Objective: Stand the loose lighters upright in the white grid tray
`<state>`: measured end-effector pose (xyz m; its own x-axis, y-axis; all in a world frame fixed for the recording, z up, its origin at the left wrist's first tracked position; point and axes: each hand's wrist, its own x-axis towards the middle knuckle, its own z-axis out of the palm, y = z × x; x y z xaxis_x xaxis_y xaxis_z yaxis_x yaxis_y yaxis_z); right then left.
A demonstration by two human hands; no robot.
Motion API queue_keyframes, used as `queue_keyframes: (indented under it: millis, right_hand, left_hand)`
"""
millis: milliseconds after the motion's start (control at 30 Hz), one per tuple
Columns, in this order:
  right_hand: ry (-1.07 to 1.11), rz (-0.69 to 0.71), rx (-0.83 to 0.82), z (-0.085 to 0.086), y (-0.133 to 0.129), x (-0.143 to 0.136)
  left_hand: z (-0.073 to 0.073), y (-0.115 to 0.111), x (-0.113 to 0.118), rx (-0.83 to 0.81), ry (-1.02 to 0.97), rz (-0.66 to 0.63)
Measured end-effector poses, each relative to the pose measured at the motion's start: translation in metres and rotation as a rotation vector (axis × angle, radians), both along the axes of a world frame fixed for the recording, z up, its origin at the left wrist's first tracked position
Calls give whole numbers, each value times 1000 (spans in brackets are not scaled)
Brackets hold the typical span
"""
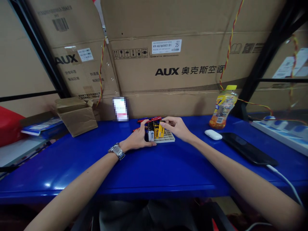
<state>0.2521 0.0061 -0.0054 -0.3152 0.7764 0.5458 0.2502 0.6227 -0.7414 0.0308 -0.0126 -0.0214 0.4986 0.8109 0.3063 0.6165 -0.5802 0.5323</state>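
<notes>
A pale grid tray (169,138) lies on the blue table, with several lighters standing upright at its left end. One is white (150,136) and others are yellow (156,132), with dark tops. My left hand (138,138) is curved around that end, its thumb along the front edge and its fingers behind. Between the thumb and fingers of my right hand (177,127) is a yellow lighter (161,130), slightly tilted, over the tray beside the standing ones. Red lighters (156,118) lie behind the tray, partly hidden by my hands.
A lit phone (120,109) leans against the large cardboard boxes (134,77) at the back. On the left is a small open carton (77,117). To the right are a drink bottle (223,107), a white earbud case (213,134), a black device (247,149) with a cable, and a power strip (281,133).
</notes>
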Motion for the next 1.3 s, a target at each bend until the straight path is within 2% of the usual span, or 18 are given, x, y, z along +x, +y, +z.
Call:
queue_keyframes:
  millis: [100,233,333,433,533,633,767,867,1000,1100,1200,1300]
  right_hand:
    - [-3,108,-66,-3,-2,-2]
    - [-20,162,-122,-6,-4,-4]
    - [-33,207,-175,-5,-8,-4]
    - [-21,212,-167,-3,-10,-5]
    - [18,114,-109,0,-3,1]
    - [-8,-111,-3,2,12,18]
    - [-163,-495,146,1,35,54]
    - [-241,-603,126,-4,49,78]
    - [-312,-637,104,-9,60,90]
    - [-368,-611,101,-11,62,89]
    - [-465,-582,69,-13,59,85]
    - [-582,-523,130,-18,55,78]
  left_hand:
    - [-1,1,-3,12,-6,-13]
    - [1,2,-6,52,-123,31]
    - [4,6,-8,96,-244,115]
    - [5,13,-14,200,-176,249]
    - [2,20,-23,281,20,380]
    - [-5,26,-32,257,139,481]
    - [-16,31,-39,188,188,500]
    - [-20,34,-41,192,203,480]
    - [-17,33,-40,224,232,462]
    - [-11,30,-37,180,215,468]
    - [-5,26,-34,168,132,480]
    - [0,24,-30,220,5,474]
